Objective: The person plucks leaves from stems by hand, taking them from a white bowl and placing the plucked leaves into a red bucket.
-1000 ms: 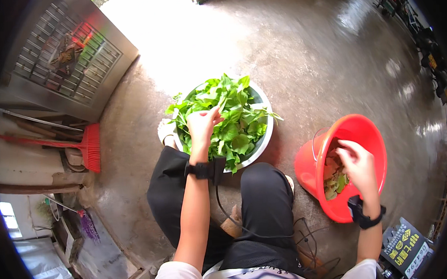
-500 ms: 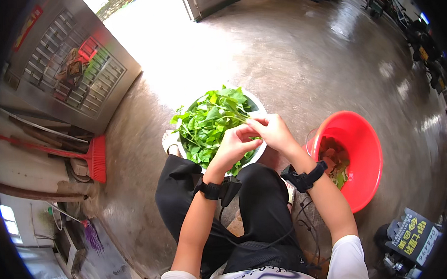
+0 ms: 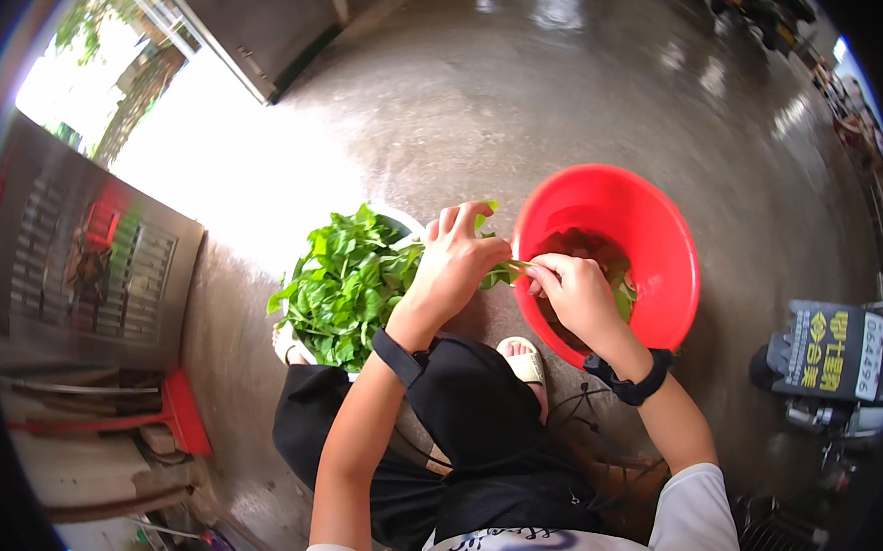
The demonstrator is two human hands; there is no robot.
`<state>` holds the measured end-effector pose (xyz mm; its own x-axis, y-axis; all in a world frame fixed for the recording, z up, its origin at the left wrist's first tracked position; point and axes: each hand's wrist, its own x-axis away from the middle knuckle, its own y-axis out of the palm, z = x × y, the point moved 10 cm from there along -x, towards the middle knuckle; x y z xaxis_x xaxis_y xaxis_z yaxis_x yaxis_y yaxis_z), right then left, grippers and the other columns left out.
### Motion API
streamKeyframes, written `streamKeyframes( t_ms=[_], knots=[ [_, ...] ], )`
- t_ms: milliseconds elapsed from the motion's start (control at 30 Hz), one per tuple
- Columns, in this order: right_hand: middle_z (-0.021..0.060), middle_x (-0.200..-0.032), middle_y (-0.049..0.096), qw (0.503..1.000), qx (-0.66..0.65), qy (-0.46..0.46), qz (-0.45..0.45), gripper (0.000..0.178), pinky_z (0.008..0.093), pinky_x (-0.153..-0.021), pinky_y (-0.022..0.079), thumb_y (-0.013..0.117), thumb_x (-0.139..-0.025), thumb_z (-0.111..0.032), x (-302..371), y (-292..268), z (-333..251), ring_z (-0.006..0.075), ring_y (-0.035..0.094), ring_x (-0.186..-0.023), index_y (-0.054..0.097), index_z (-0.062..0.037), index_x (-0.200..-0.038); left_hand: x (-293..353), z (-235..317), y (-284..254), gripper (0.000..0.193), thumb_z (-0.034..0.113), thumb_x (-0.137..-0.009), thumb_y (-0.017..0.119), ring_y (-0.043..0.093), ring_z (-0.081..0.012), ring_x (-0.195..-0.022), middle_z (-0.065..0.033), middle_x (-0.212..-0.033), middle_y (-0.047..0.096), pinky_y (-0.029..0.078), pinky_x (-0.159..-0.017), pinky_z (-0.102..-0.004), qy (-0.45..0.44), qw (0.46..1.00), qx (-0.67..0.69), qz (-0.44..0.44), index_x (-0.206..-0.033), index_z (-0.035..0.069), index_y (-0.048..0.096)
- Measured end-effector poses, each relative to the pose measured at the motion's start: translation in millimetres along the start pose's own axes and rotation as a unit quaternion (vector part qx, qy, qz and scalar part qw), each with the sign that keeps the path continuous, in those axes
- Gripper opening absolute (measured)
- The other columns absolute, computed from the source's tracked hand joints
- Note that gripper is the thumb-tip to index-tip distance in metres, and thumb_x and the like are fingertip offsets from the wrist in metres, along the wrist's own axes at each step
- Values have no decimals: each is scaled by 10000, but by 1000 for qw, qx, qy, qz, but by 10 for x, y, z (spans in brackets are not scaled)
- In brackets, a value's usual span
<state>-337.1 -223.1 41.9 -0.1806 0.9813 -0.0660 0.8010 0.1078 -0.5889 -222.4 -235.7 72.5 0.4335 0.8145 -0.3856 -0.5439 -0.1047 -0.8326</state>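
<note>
A heap of leafy greens fills a pale round basin between my feet. Beside the basin, my left hand is closed around a small bunch of leafy green stems, its leaves showing above and below the fingers. My right hand pinches the other end of these stems over the left rim of a red bucket. Brown pieces and some green scraps lie in the bottom of the bucket; my right hand covers part of them.
A red broom leans by the left wall near the metal door. Bright light falls through the doorway at upper left. A vehicle with a printed plate stands at the right. Loose cords hang by my right leg.
Both hands have moved right, from over the basin toward the bucket, with stems held between them. The view has turned right, so basin and bucket appear further left.
</note>
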Motion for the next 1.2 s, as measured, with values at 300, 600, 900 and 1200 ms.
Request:
streamKeyframes(
  t_ms=[300, 600, 900, 1200],
  knots=[
    [101, -581, 580, 995, 40, 42, 77, 203, 381, -524, 442, 505, -825, -188, 408, -596, 552, 300, 570, -564, 594, -42, -716, -313, 664, 601, 89, 209, -713, 629, 394, -262, -1091, -58, -1094, 477, 268, -905, -429, 100, 992, 47, -61, -737, 123, 630],
    [115, -602, 595, 985, -70, 67, 142, 133, 300, -501, 458, 538, -813, -116, 772, -927, 987, 240, 597, -546, 608, -5, -794, -686, 415, 1042, 168, 200, -735, 616, 335, -265, -1189, -48, -1228, 424, 203, -939, -599, -21, 993, -96, -67, -852, 81, 636],
    [143, -700, 612, 983, -29, 2, 180, 129, 290, -582, 475, 531, -813, -90, 755, -1470, 950, 242, 621, -657, 595, 11, -862, -834, 332, 863, 349, 294, -865, 502, 559, -253, -928, -176, -988, 581, 416, -805, -320, -77, 958, 277, -9, -1015, -15, 564],
    [136, -728, 635, 985, -5, -44, 165, 169, 271, -622, 486, 531, -816, -93, 601, -1722, 694, 205, 635, -680, 607, 8, -929, -836, 336, 504, 254, 183, -869, 515, 532, -114, -920, -85, -980, 598, 406, -807, -226, -100, 918, 383, 27, -1023, -13, 561]
  ],
)
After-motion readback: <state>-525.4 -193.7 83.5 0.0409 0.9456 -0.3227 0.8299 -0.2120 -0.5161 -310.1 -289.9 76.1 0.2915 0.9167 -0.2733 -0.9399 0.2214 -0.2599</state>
